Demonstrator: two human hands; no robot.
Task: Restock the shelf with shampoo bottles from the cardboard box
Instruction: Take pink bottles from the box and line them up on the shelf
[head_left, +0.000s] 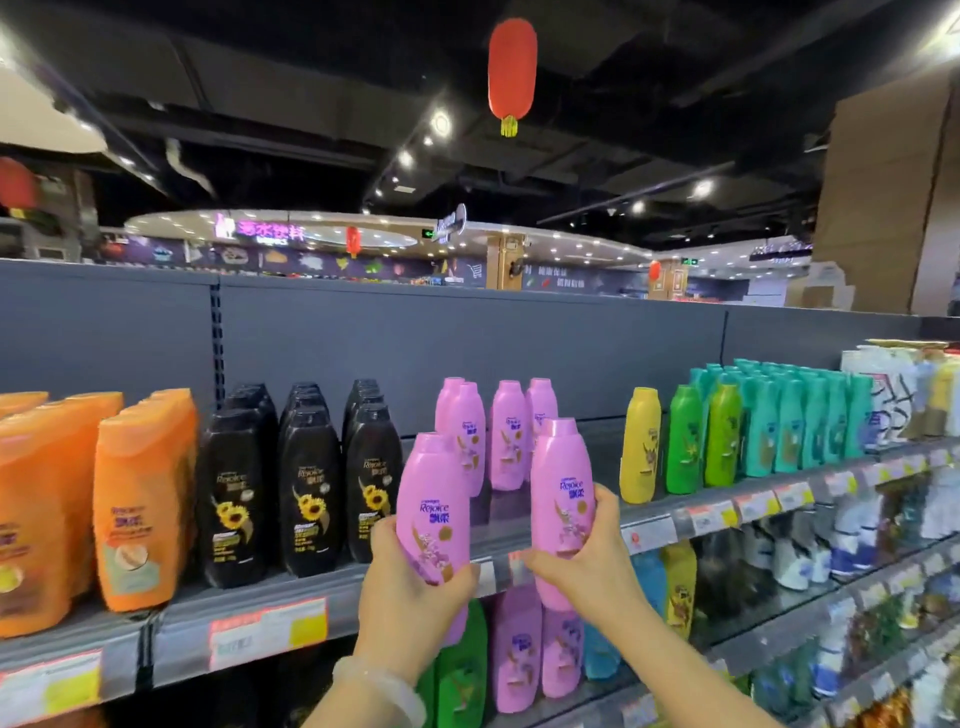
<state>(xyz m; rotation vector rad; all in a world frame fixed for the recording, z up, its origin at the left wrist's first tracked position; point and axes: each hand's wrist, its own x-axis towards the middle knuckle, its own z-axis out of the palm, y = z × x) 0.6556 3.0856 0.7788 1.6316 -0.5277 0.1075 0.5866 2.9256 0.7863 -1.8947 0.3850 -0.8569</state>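
Observation:
My left hand (410, 587) grips the lower part of a pink shampoo bottle (432, 499), held upright in front of the top shelf's edge (332, 587). My right hand (587, 558) grips a second pink shampoo bottle (562, 488), also upright, a little to the right. Behind them several pink bottles (506, 434) stand further back on the top shelf, with bare shelf in front of them. The cardboard box is out of view.
Black bottles (311, 478) and orange bottles (140, 499) stand to the left on the same shelf. A yellow bottle (641, 444), green bottles (704, 436) and teal bottles (800, 421) stand to the right. Lower shelves hold more pink bottles (517, 649).

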